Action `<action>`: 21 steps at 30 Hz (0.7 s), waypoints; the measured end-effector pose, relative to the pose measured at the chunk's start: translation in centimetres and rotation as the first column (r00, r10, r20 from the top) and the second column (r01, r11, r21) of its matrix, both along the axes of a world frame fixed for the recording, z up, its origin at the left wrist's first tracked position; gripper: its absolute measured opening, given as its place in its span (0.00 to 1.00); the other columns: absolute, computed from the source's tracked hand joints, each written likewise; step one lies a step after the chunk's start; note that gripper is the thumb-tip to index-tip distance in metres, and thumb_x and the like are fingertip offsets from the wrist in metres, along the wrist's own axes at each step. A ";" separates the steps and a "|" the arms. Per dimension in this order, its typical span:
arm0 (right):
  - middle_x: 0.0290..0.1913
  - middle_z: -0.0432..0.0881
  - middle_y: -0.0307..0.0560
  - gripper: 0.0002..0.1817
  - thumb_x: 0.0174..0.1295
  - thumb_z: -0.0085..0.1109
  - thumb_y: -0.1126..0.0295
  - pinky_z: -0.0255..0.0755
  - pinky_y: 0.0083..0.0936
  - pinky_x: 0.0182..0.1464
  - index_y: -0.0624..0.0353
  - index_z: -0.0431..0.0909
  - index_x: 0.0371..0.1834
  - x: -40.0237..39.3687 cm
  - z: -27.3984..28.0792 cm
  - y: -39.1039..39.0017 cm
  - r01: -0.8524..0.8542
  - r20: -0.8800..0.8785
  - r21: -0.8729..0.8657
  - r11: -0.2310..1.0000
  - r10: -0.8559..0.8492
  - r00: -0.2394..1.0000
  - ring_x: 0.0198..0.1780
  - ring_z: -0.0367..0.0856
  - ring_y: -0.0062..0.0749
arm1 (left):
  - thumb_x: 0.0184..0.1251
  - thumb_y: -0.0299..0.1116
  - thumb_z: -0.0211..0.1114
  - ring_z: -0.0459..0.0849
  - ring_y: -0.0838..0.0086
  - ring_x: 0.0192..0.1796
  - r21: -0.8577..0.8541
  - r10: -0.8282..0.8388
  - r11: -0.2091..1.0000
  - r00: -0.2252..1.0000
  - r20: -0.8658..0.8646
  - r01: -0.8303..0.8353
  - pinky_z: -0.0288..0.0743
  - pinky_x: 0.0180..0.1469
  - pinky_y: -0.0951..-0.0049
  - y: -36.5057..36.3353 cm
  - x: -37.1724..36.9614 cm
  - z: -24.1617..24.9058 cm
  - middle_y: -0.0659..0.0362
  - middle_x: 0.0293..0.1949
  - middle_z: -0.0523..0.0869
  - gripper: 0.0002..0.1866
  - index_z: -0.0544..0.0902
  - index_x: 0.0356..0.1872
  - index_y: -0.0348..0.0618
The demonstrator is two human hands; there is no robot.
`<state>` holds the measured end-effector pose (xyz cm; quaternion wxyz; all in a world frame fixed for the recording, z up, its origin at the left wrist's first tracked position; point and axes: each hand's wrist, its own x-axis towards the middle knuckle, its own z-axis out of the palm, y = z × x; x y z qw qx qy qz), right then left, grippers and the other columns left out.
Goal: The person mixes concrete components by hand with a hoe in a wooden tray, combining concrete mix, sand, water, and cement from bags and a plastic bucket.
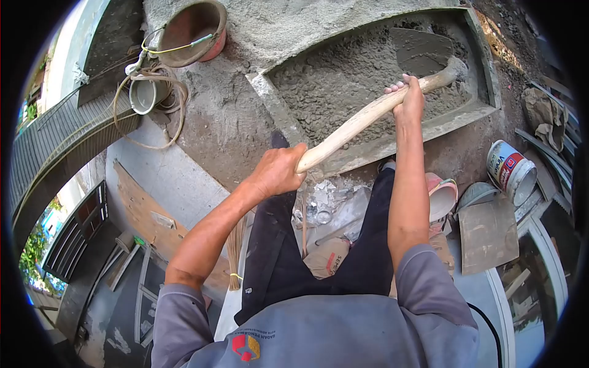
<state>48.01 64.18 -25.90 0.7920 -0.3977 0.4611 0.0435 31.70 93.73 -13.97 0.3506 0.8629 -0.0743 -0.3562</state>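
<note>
My left hand [279, 169] is closed around the butt end of a hoe's pale wooden handle [353, 127]. Farther up, near the head, my right hand [409, 99] wraps round the same handle. The hoe's blade [422, 48], coated in grey, rests at the far right part of the wet mortar [343, 67]. That mortar lies in a shallow mixing trough [405, 138] with a raised rim, just beyond my feet.
A reddish bucket [216, 44] and a small pail [145, 97] with a coiled hose [178, 116] stand left. On the right are a white paint bucket [512, 172], a pink bucket [443, 197] and a flat board [489, 236]. A cement bag [328, 257] lies between my legs.
</note>
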 end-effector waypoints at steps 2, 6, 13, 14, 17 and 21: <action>0.27 0.69 0.41 0.07 0.64 0.59 0.71 0.74 0.36 0.29 0.59 0.71 0.36 0.5 -7.0 3.8 -0.026 -0.073 0.114 0.993 0.035 0.997 0.25 0.71 0.31 | 0.54 0.30 0.69 0.87 0.41 0.37 0.129 0.037 0.991 0.998 -0.050 -0.031 0.78 0.42 0.45 2.1 1.3 0.9 0.41 0.28 0.86 0.12 0.79 0.39 0.39; 0.26 0.68 0.43 0.08 0.66 0.57 0.70 0.76 0.39 0.25 0.60 0.68 0.37 -2.8 -13.7 13.3 -0.229 -0.250 0.215 0.949 0.280 0.927 0.22 0.70 0.33 | 0.54 0.31 0.70 0.89 0.43 0.39 0.300 0.211 0.945 0.941 -0.265 -0.128 0.81 0.45 0.50 4.7 -1.9 1.2 0.38 0.33 0.88 0.16 0.83 0.44 0.36; 0.23 0.70 0.43 0.06 0.68 0.55 0.70 0.78 0.39 0.24 0.61 0.71 0.40 -9.3 -15.4 14.1 -0.516 -0.248 0.461 0.722 0.663 0.707 0.21 0.73 0.35 | 0.53 0.33 0.73 0.88 0.37 0.40 0.397 0.477 0.855 0.807 -0.348 -0.334 0.82 0.45 0.45 -7.0 -8.4 5.3 0.33 0.33 0.87 0.20 0.77 0.42 0.31; 0.23 0.70 0.42 0.06 0.68 0.55 0.70 0.78 0.39 0.24 0.61 0.71 0.40 -10.3 -15.7 13.4 -0.474 -0.236 0.517 0.713 0.651 0.721 0.21 0.73 0.35 | 0.54 0.33 0.73 0.88 0.37 0.40 0.412 0.462 0.859 0.808 -0.365 -0.305 0.81 0.45 0.46 -8.2 -7.8 6.2 0.33 0.33 0.87 0.20 0.77 0.41 0.30; 0.22 0.70 0.42 0.09 0.71 0.53 0.66 0.77 0.40 0.24 0.61 0.70 0.39 -10.1 -16.1 9.9 -0.410 -0.227 0.586 0.699 0.628 0.745 0.20 0.72 0.36 | 0.54 0.34 0.74 0.87 0.36 0.40 0.415 0.412 0.878 0.820 -0.397 -0.240 0.81 0.45 0.46 -12.2 -4.6 8.3 0.31 0.32 0.86 0.20 0.77 0.39 0.28; 0.20 0.70 0.42 0.08 0.72 0.53 0.67 0.75 0.37 0.24 0.61 0.71 0.39 -9.4 -13.8 5.9 -0.302 -0.240 0.636 0.710 0.554 0.797 0.18 0.71 0.35 | 0.55 0.36 0.74 0.87 0.35 0.38 0.368 0.323 0.914 0.857 -0.400 -0.173 0.81 0.43 0.45 -16.5 0.1 12.4 0.31 0.29 0.84 0.22 0.76 0.38 0.25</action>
